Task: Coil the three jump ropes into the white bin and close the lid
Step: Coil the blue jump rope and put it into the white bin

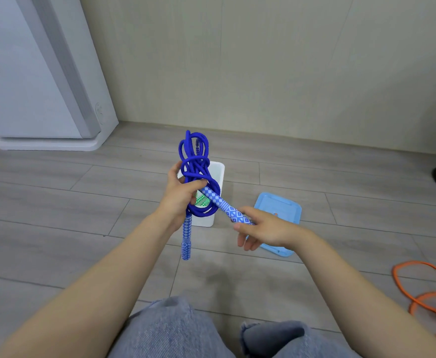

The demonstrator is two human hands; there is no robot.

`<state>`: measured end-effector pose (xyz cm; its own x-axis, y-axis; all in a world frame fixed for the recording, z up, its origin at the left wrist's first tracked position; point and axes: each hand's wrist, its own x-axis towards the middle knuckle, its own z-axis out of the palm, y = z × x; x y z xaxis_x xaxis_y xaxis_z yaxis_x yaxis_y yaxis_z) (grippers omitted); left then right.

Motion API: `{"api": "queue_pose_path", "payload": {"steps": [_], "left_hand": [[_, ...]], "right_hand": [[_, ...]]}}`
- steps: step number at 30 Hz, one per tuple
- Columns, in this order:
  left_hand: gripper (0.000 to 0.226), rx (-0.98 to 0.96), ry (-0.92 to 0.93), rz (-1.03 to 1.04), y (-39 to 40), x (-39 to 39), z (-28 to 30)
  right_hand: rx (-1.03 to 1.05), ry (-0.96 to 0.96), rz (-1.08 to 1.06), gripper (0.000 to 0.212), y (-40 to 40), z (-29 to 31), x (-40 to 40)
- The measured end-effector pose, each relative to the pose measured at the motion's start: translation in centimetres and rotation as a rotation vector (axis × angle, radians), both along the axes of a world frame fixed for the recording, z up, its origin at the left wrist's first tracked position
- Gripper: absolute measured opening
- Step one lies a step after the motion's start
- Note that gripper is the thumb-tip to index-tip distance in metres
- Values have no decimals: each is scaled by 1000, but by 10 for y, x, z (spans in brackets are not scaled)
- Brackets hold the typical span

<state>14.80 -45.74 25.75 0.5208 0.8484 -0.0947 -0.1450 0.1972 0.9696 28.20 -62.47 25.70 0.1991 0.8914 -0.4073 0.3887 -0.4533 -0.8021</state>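
Left hand (pixel 179 196) fingers around coiled blue rope (pixel 195 161); right hand (pixel 263 228) seemingly pinching its handle (pixel 227 206).

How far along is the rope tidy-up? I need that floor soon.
Done: something green-patterned, perhaps a rope handle, sits in the bin. In hand: blue rope, gripped by left hand, right hand pinching its handle. Left: orange rope, lid on floor.

Even, soft indoor light, faint shadows, slight blur, wide-angle bending at edges.
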Motion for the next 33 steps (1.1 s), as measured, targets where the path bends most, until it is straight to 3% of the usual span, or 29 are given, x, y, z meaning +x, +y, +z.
{"api": "queue_pose_path", "payload": {"steps": [3,6,9,11,13,17,19,22,23,27,33], "left_hand": [[53,-28,-37,7,3,-2,0],[25,-16,-57,-78,4,-4,2],[16,-49,-140,-207,4,-6,1],[22,-120,-199,-264,4,-8,0],[40,-158,-151,-267,6,-9,0],[56,-284,-45,-330,4,-12,3],[45,-291,52,-372,2,-12,4],[7,-262,106,-356,0,-8,0],[5,-254,94,-344,-1,-7,0],[13,-231,-33,-266,-6,-2,4],[18,-197,-149,-97,-12,6,3]], "right_hand": [[-108,-94,45,12,-10,-2,12],[-128,-200,52,8,-11,0,15],[-48,-213,38,23,0,3,6],[55,-156,-11,26,7,4,-1],[149,-134,-71,13,9,6,-5],[167,-378,-25,17,7,4,1],[102,-507,4,22,6,1,5],[83,-524,-22,24,6,-3,5],[88,-517,-43,26,7,-4,5],[103,-553,-158,52,9,-9,6],[69,-596,-231,59,10,-15,10]]}}
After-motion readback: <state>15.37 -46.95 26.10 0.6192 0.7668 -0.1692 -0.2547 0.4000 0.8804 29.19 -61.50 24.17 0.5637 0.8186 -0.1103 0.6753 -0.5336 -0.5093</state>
